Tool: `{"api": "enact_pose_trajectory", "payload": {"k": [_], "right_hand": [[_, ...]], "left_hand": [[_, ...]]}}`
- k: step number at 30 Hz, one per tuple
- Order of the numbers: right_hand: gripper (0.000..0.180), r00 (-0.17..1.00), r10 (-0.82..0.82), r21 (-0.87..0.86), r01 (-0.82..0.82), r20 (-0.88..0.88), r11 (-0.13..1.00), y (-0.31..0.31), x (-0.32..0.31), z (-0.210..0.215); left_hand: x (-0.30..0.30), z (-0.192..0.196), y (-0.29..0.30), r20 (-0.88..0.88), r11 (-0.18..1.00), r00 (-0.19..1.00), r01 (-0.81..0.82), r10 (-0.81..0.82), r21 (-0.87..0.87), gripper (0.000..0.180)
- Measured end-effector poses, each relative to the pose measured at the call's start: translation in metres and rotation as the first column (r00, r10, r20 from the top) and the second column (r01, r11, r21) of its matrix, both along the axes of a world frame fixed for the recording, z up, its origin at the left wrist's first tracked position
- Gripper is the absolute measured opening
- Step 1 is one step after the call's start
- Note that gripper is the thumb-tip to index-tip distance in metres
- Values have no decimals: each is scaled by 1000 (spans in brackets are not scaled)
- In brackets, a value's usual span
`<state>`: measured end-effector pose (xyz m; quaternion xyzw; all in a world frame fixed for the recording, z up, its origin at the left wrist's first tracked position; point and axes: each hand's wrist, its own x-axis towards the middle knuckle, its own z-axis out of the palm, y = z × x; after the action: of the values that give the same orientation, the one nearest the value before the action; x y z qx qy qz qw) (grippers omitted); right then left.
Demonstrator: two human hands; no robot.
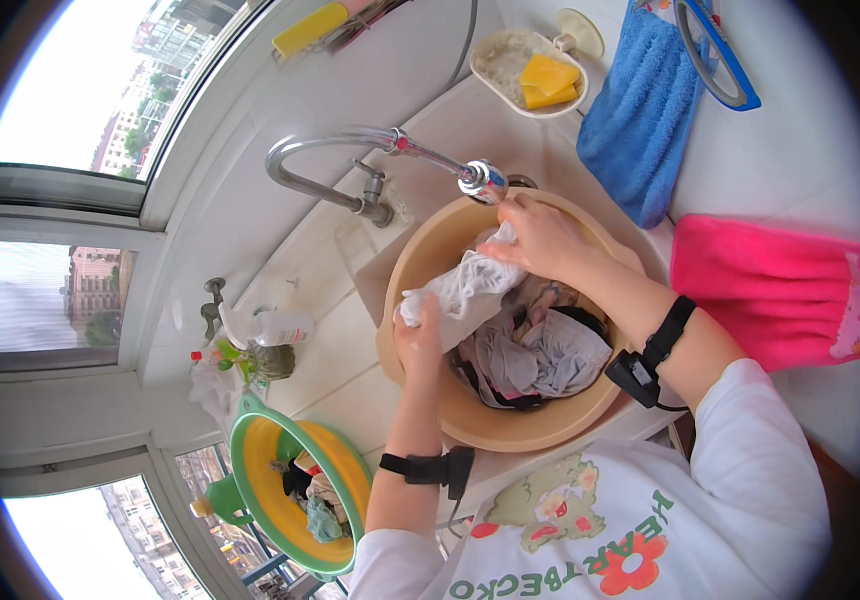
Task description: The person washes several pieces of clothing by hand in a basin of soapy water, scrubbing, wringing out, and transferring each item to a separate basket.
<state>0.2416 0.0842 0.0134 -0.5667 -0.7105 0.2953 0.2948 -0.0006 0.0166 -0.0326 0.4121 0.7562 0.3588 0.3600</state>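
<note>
Left hand: I see my left hand [418, 345] closed around the lower end of a white cloth [462, 290], fingers wrapped on it, thumb side up.
Right hand: my right hand [542, 240] is clamped on the upper end of the same cloth, just under the tap head [482, 181].
White cloth: it is wet and twisted into a roll, stretched between my two hands, tilted from low left to high right, and it hangs above the inside of the basin.
Basin: the beige round basin [510, 428] is directly below both hands; its rim passes under my left wrist.
Other laundry: grey and dark clothes [540, 355] lie in the basin bottom, just right of my left hand and under my right forearm.
Wrist bands: I wear a black band [428, 467] on the left forearm and another black band [655, 350] with a small box on the right one.
Tap: the metal tap [335, 150] curves from the wall, well above my left hand.
Green basin: a green and yellow basin [250, 475] with small clothes stands left of and below my left elbow.
Soap dish: a white dish [510, 62] with yellow soap [548, 80] is above my right hand, near the wall.
Towels: a blue towel [630, 120] hangs up and right of my right hand; a pink towel [760, 290] hangs to the right of my right forearm.
</note>
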Motion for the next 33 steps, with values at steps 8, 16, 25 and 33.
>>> {"api": "enact_pose_trajectory", "payload": {"k": [8, 16, 25, 33], "right_hand": [[45, 883, 272, -45, -277, 382, 960, -14, -7, -111], [49, 812, 460, -474, -266, 359, 839, -4, -9, -171], [28, 765, 398, -97, -408, 506, 908, 0, -16, -100], [45, 855, 517, -225, -514, -53, 828, 4, -26, 34]], "left_hand": [[55, -8, -11, -672, 804, 471, 484, -571, -345, 61], [37, -97, 4, -467, 659, 467, 590, -750, -468, 55], [28, -86, 20, -45, 537, 645, 592, -763, -601, 71], [21, 11, 33, -40, 889, 907, 418, -419, 188, 34]]}}
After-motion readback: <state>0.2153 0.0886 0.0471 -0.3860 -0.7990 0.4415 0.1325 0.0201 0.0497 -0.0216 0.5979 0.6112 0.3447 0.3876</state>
